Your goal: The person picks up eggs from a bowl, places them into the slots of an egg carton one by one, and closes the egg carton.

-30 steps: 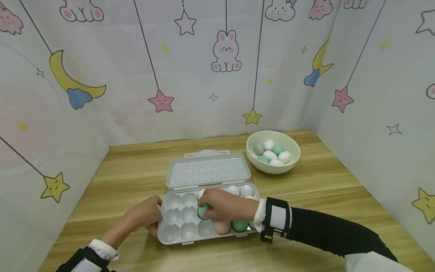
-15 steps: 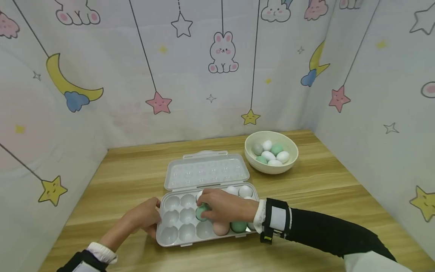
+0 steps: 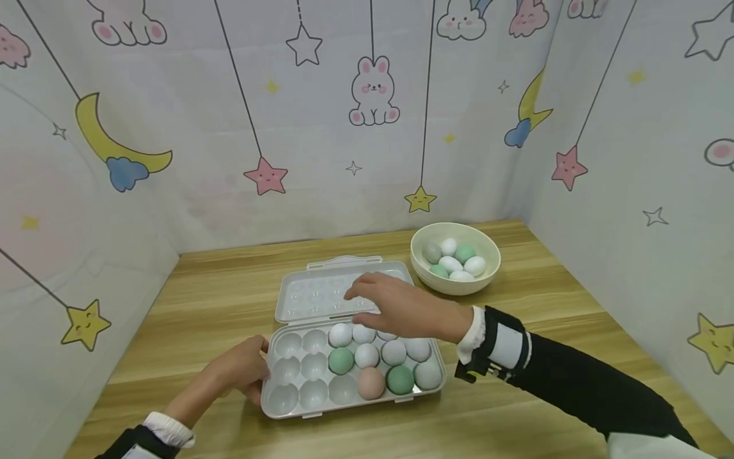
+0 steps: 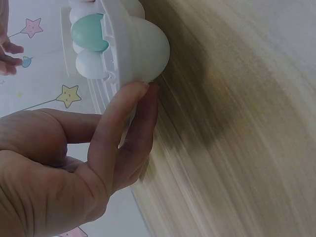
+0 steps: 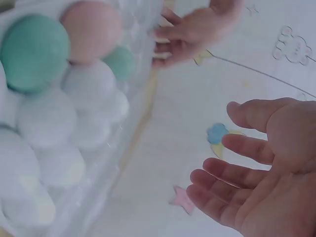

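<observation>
A pale plastic egg box (image 3: 314, 366) lies open on the table, its clear lid (image 3: 306, 296) folded back behind it. My left hand (image 3: 243, 370) pinches its left end; in the left wrist view the thumb and fingers (image 4: 143, 116) grip the rim beside a rounded cup. My right hand (image 3: 398, 306) hovers over the back of the box and the lid with nothing in it, fingers (image 5: 222, 173) loosely extended. A light green egg (image 3: 341, 361) sits in the middle row, next to several white eggs (image 3: 366, 355). The front row holds a pinkish egg (image 3: 371, 383) and a darker green egg (image 3: 400, 380).
Behind the box to the right stands a cream bowl (image 3: 421, 268) with white, green and grey eggs in it. Cups at the left end of the box contain no eggs. A printed cloth (image 3: 321, 210) walls off the wooden table (image 3: 223, 280) at the back and sides.
My right hand has let go of the light green egg, leaving it in its cup, and has risen back and to the right. The left hand keeps its grip on the box.
</observation>
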A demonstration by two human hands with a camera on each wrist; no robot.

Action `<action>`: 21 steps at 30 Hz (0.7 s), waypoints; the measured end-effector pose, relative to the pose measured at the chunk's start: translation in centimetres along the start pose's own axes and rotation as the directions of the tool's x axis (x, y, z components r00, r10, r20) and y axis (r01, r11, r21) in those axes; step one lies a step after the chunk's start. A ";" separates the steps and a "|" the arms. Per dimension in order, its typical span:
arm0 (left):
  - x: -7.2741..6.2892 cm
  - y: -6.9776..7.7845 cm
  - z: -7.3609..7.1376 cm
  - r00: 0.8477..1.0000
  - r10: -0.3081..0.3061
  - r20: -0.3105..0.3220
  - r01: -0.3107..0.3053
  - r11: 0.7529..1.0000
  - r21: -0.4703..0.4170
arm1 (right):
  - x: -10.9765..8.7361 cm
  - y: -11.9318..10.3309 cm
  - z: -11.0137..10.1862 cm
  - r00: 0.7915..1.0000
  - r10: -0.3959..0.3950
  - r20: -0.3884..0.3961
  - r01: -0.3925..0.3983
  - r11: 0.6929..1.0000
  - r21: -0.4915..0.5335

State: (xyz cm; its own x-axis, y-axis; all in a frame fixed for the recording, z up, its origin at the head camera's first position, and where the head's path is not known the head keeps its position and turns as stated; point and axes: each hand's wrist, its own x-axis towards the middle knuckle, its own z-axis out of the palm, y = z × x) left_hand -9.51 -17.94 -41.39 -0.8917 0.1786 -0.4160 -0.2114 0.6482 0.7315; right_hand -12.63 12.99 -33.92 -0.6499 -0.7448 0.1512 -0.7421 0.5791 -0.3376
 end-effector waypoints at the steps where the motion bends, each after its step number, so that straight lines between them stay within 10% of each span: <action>1: 0.0 0.0 0.0 1.000 -0.001 0.000 0.001 1.000 0.001 | -0.1 0.1 -0.8 1.000 0.008 -0.011 -0.008 1.000 -0.011; 21: -0.2 -0.2 -0.4 1.000 0.025 0.003 -0.024 1.000 -0.012 | -2.6 5.2 -13.8 0.943 0.298 -0.147 -0.309 0.949 -0.064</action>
State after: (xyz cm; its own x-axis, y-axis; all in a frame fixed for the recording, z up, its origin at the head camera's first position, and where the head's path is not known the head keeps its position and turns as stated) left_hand -9.49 -18.44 -41.27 -0.8955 0.1964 -0.3993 -0.1943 0.6347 0.7479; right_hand -17.08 22.52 -23.24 -0.8580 -0.4814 0.1790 -0.5136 0.8009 -0.3078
